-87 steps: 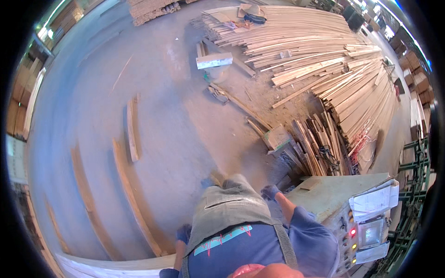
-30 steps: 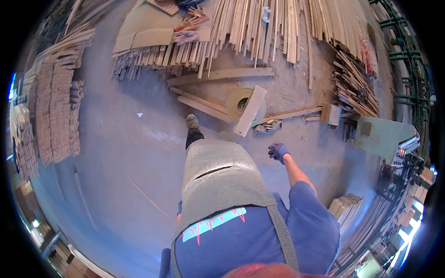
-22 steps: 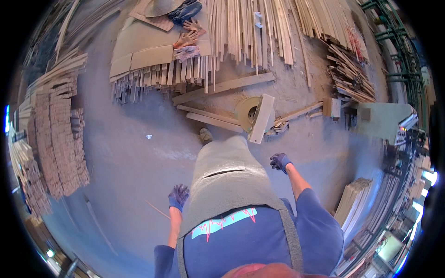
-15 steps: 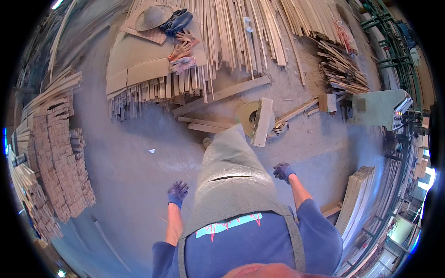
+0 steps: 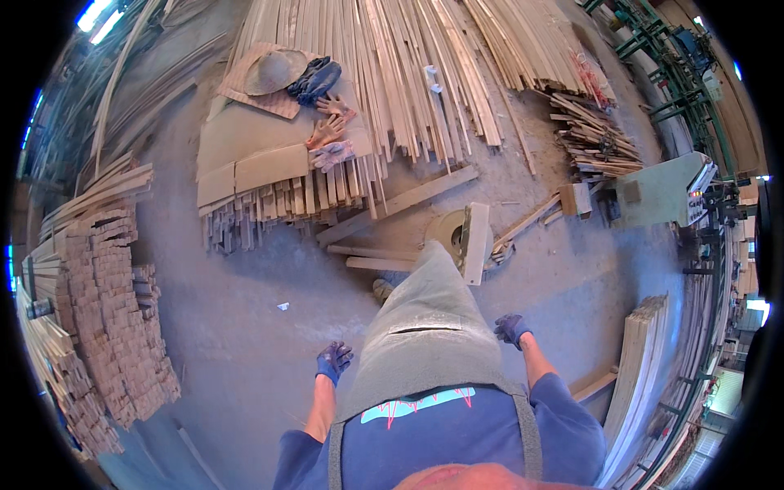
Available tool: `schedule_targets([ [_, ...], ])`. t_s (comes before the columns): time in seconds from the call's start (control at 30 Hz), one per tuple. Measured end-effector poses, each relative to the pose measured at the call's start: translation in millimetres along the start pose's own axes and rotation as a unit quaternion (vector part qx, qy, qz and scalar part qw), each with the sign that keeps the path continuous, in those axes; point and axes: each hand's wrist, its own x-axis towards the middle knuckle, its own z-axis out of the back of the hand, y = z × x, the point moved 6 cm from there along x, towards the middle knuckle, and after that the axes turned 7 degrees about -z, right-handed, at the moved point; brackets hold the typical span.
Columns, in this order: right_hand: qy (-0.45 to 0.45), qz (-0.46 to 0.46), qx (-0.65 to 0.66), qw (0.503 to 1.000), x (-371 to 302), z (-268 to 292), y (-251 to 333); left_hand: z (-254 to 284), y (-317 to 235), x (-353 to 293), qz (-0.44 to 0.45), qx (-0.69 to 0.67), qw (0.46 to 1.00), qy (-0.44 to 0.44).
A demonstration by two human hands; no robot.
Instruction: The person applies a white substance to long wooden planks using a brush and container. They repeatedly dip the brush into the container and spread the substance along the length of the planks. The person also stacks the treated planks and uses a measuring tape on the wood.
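My left hand (image 5: 334, 361), in a dark purple-blue glove, hangs beside the grey-green apron (image 5: 425, 347) with its fingers loosely bent and apart. Nothing shows in it. On the apron's other side, my right hand (image 5: 512, 328) wears a matching glove, its fingers slightly curled and also without anything visible in them. Neither hand touches the wood. Ahead of the apron's lower end, a pale wooden block (image 5: 476, 245) lies across a round, hollow-centred thing (image 5: 447, 230) on the floor.
Long wooden strips (image 5: 400, 73) lie stacked ahead, partly under cardboard (image 5: 269, 167) bearing a straw hat (image 5: 275, 72) and several work gloves (image 5: 327, 131). Stacked wood (image 5: 102, 302) stands at left, boards (image 5: 637, 351) at right. A green control box (image 5: 660, 192) juts in beyond them.
The floor and stacks have shifted lower in view, and slightly rightward near the middle. Both hands appear a little farther right and lower; they remain at my sides.
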Motion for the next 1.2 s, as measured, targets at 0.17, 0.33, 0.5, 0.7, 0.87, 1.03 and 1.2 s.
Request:
schedule_targets([
  [0.17,0.018,0.001,-0.12,0.993,1,1,7,7,-9,4,-0.029,-0.054,0.998,0.002],
  [0.33,0.019,0.151,-0.385,0.91,22,8,60,28,24,10,-0.044,-0.123,0.991,-0.005],
  [0.5,0.024,0.074,-0.232,0.97,52,36,120,29,49,15,-0.12,-0.079,0.989,0.017],
  [0.7,-0.044,0.147,-0.371,0.916,29,19,188,35,79,69,-0.182,-0.208,0.961,-0.024],
  [0.87,-0.044,0.259,-0.385,0.885,13,21,205,4,51,61,-0.173,-0.087,0.981,-0.021],
  [1.03,-0.011,0.262,-0.446,0.856,56,38,151,-29,5,43,-0.129,-0.026,0.991,-0.032],
  [1.2,0.04,0.074,-0.219,0.972,111,59,131,-74,-77,34,-0.064,-0.057,0.995,-0.058],
])
